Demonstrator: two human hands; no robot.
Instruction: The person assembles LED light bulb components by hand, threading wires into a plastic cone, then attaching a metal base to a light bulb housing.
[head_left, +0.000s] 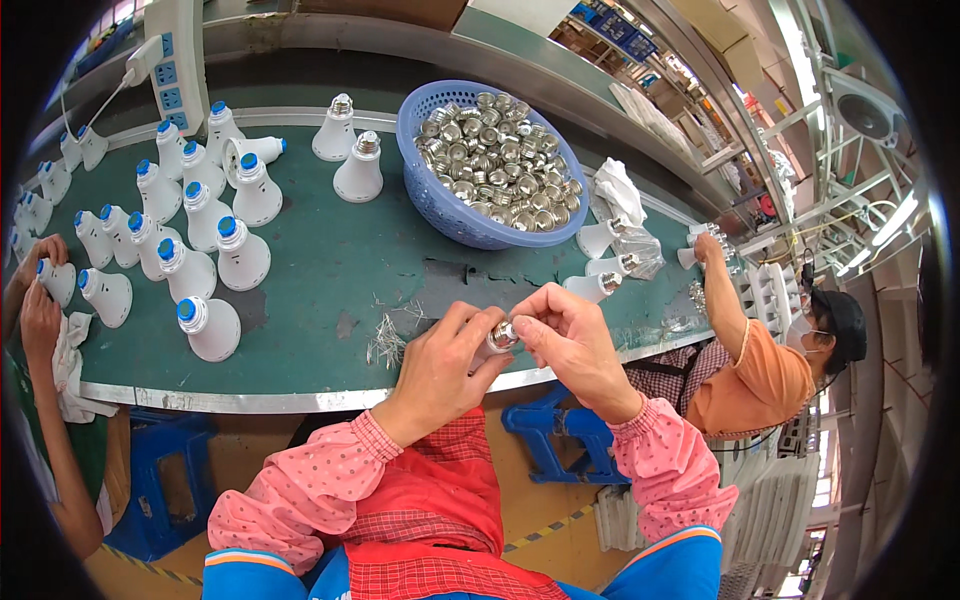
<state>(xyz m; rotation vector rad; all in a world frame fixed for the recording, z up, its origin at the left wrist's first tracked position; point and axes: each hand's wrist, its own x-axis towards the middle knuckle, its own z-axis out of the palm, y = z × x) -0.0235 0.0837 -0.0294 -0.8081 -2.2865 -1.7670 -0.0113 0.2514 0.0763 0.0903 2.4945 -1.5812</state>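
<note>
Near the front edge of the green workbench [330, 290], my left hand [435, 368] is closed around a white light bulb body. The bulb's silver screw cap [502, 336] points up and to the right, while most of the body is hidden by my fingers. My right hand [572, 345] has thumb and forefinger pinched at the cap's rim; any small piece between them cannot be made out. Just left of my hands lies a loose pile of thin metal pins [385, 343]. Beyond them stands a blue plastic basket [425, 195] full of silver screw caps [500, 165].
Several blue-topped bulb bodies [210, 330] stand on the left. Two metal-capped bulbs [358, 172] stand behind, others [592, 287] lie at right near a plastic bag [640, 250]. A power strip [172, 75] rises at back left. Co-workers' hands [40, 318] [708, 250] work on both sides.
</note>
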